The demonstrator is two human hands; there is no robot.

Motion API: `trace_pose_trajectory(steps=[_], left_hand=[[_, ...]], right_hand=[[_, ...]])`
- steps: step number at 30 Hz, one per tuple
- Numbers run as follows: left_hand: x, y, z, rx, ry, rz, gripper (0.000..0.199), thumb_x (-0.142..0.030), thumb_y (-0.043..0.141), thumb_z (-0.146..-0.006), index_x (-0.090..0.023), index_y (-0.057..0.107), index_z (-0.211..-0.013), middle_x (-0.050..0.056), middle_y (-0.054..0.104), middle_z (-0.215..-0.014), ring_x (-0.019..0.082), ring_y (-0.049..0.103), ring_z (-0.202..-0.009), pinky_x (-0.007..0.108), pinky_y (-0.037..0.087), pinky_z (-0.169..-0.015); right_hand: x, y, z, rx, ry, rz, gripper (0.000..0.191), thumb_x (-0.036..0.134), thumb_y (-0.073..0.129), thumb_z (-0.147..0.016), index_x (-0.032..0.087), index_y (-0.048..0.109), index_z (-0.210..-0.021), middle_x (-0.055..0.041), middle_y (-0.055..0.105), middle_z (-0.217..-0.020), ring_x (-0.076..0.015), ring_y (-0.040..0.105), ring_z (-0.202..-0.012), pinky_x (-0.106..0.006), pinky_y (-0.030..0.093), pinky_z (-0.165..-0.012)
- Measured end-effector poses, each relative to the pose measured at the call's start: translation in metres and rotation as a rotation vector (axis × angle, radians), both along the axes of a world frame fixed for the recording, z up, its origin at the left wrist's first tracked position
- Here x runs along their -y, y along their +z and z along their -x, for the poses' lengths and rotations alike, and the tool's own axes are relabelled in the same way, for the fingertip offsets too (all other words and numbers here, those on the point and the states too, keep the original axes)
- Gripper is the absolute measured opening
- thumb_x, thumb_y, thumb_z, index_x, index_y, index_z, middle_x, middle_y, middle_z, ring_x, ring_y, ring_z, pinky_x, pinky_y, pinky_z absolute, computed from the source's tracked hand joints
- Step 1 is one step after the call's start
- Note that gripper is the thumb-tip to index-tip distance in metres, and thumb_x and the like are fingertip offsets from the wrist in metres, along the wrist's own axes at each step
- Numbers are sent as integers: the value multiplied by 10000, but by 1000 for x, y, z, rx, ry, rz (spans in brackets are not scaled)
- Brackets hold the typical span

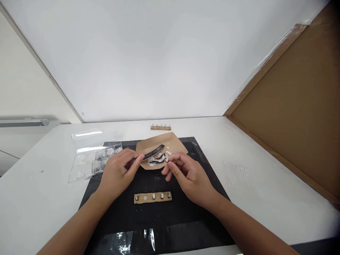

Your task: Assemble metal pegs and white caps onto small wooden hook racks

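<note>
My left hand (pixel 120 170) is closed on the near end of a dark, curved nail file (pixel 154 152), whose far end reaches over a brown paper tray (pixel 175 141). Between thumb and index finger of my right hand (pixel 186 173) is a tiny white piece (pixel 166 160) that looks like a false nail tip. It stays apart from the file. Below both hands, a wooden strip (pixel 153 197) lies on the black mat (pixel 164 223). Small metallic holders stand along it, some with white tips on top, and one spot shows only a flat white dot.
Inside the paper tray are white bits (pixel 160 156) and dark scraps. At left, a clear compartment box (pixel 92 159) lies partly on the mat. A second wooden strip (pixel 160 128) with small holders stands behind the tray. A cardboard panel (pixel 292 106) rises at right.
</note>
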State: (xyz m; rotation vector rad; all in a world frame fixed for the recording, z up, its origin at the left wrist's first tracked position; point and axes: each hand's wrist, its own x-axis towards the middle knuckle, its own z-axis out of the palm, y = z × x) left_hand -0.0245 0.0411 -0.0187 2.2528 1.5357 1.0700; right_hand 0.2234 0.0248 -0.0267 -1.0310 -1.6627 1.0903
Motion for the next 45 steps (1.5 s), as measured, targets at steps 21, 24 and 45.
trace_pose_trajectory(steps=[21, 24, 45], left_hand=[[-2, -6, -7, 152, 73, 54, 165, -396, 774, -915, -242, 827, -897, 1, 774, -764, 125, 600, -589, 251, 480, -588], [-1, -6, -7, 148, 100, 17, 181, -413, 754, -934, -245, 823, -932, 2, 793, -791, 126, 611, -585, 251, 493, -587], [-1, 5, 19, -134, -371, -116, 368, -217, 414, -1088, -187, 684, -841, 53, 713, -777, 215, 587, -821, 347, 461, -751]], right_hand=[[-2, 2, -1, -30, -26, 69, 241, 453, 563, -1079, 214, 587, -1085, -26, 756, -871, -154, 732, -687, -301, 594, -692], [-2, 1, -2, -21, -26, 76, 238, 453, 569, -1076, 216, 586, -1086, -24, 757, -870, -154, 734, -689, -296, 592, -691], [21, -4, 28, 231, 181, -305, 83, 206, 756, -924, 241, 806, -980, -43, 613, -943, -188, 634, -874, -340, 533, -814]])
